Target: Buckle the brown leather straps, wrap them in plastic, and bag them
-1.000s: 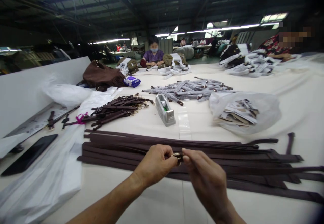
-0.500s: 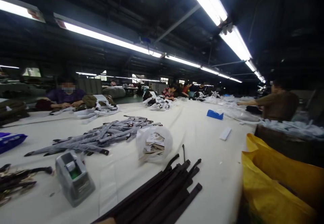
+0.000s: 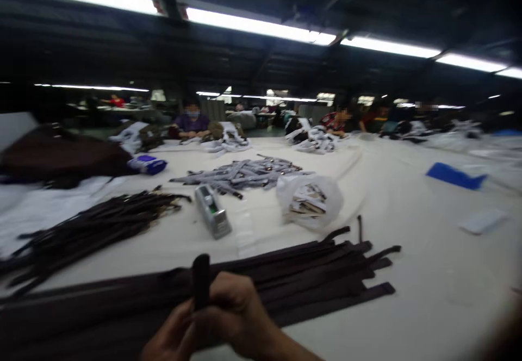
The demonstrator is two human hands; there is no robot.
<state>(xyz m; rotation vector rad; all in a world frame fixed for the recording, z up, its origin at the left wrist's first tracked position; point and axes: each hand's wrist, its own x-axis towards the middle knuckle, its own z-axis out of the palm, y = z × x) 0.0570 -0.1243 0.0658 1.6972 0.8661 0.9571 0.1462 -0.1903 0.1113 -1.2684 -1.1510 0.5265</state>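
At the bottom middle of the head view, a dark brown strap (image 3: 201,277) stands upright with its rounded end showing. My right hand (image 3: 242,309) is closed around it, thumb and fingers pinching. Against the strap's lower left side, my left hand (image 3: 171,331) is also closed on it, partly cut off by the frame edge. Behind and beneath both hands lies a long bundle of dark straps (image 3: 310,274) across the table. Past the bundle stands a grey tape dispenser (image 3: 212,211).
A clear bag of card pieces (image 3: 310,200), a pile of plastic-wrapped straps (image 3: 240,173), and another dark strap pile (image 3: 110,222) lie on the white table (image 3: 428,274). A blue tape dispenser (image 3: 454,175) is farther right. Several people work beyond.
The view has swung left, so the yellow bag has left the frame and a brown cloth heap shows. My two hands have come into view with the strap end held up.
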